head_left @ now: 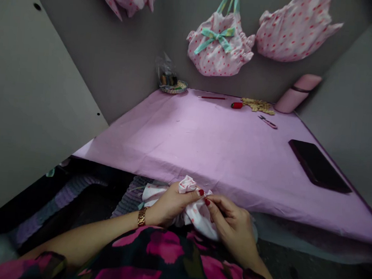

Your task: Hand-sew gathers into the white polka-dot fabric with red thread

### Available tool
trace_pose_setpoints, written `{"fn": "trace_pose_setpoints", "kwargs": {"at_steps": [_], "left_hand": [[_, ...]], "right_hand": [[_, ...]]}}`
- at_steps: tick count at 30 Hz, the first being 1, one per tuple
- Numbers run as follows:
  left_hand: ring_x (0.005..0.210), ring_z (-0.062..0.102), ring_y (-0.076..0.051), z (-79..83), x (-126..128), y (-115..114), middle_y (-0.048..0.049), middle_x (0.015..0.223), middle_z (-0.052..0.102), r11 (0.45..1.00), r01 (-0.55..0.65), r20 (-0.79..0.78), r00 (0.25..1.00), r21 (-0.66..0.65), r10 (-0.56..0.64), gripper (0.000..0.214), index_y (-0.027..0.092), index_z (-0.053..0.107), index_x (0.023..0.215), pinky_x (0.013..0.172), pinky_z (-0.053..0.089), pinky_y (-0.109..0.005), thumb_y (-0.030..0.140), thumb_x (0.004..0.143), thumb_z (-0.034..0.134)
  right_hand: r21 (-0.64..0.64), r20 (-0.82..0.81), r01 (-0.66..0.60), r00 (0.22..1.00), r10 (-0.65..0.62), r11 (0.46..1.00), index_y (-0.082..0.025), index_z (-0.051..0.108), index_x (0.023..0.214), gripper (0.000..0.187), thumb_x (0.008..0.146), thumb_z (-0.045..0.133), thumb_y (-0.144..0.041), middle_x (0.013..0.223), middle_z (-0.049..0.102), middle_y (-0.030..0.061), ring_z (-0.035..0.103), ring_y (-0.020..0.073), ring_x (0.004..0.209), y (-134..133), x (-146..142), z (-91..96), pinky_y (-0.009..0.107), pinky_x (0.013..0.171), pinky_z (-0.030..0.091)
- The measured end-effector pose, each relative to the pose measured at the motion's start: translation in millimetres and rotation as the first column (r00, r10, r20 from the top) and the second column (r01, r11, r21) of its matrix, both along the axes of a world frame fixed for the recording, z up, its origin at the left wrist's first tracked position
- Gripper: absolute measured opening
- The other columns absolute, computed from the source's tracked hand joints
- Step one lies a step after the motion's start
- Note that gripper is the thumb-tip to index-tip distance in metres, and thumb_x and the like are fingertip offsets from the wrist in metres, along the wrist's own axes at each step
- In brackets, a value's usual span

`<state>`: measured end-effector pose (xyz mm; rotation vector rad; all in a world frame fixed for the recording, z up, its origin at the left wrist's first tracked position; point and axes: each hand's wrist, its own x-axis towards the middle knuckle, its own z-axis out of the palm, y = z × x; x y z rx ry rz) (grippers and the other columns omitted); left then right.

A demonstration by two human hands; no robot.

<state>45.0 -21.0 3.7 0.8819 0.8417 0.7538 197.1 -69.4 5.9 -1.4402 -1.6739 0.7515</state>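
In my lap, just below the table's front edge, lies a gathered white fabric piece with pink dots (199, 220). My left hand (176, 202) is closed on it, the thumb pressing a bunched fold that sticks up above the fingers. My right hand (231, 220) pinches thumb and forefinger together at the fabric's edge, its fingertips close to the left thumb. Whatever is between those right fingertips is too small to make out. Part of the cloth is hidden under both hands.
On the pink-covered table (189, 135) lie a black phone (319, 165), thread snips (267, 122), a red thread spool (236, 105), a pencil (212, 97) and a beige heap (257, 105). A pink bottle (297, 94) and a small basket (173, 88) stand behind. Dotted garments (217, 51) hang above.
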Motion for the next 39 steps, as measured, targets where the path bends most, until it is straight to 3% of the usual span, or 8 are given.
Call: {"fn": "trace_pose_setpoints", "kwargs": {"at_steps": [11, 30, 39], "left_hand": [[0.058, 0.048, -0.01, 1.0, 0.5, 0.3, 0.0015, 0.063, 0.053, 1.0, 0.0, 0.005, 1.0, -0.011, 0.0, 0.022, 0.014, 0.054, 0.068, 0.056, 0.037, -0.023, 0.033, 0.068, 0.066], [0.059, 0.049, -0.01, -0.6, 0.2, -0.4, 0.002, 0.062, 0.052, 1.0, 0.003, -0.008, 1.0, -0.012, -0.003, 0.023, 0.014, 0.053, 0.069, 0.058, 0.038, -0.024, 0.033, 0.067, 0.067], [0.059, 0.049, -0.01, 0.0, 0.1, -0.9, 0.0014, 0.063, 0.053, 1.0, -0.008, -0.017, 1.0, -0.016, 0.007, 0.024, 0.014, 0.054, 0.071, 0.058, 0.038, -0.024, 0.034, 0.068, 0.066]], "right_hand": [[-0.027, 0.009, 0.009, 1.0, -0.008, 1.0, -0.018, 0.061, 0.082, 0.019, 0.086, 0.046, -0.028, 0.07, 0.063, -0.0003, 0.055, 0.0137, 0.061, 1.3, -1.2, 1.3, 0.022, 0.054, 0.038], [-0.07, -0.062, 0.03, 0.997, -0.034, 0.997, -0.015, 0.062, 0.085, 0.022, 0.085, 0.047, -0.031, 0.054, 0.053, -0.0027, 0.047, 0.0103, 0.046, -0.2, -3.6, 4.4, 0.019, 0.043, 0.035], [-0.088, -0.04, 0.0, 0.999, -0.003, 0.996, -0.016, 0.061, 0.083, 0.021, 0.085, 0.045, -0.031, 0.059, 0.056, -0.001, 0.048, 0.0113, 0.049, 0.6, -3.9, 2.6, 0.02, 0.046, 0.036]]}}
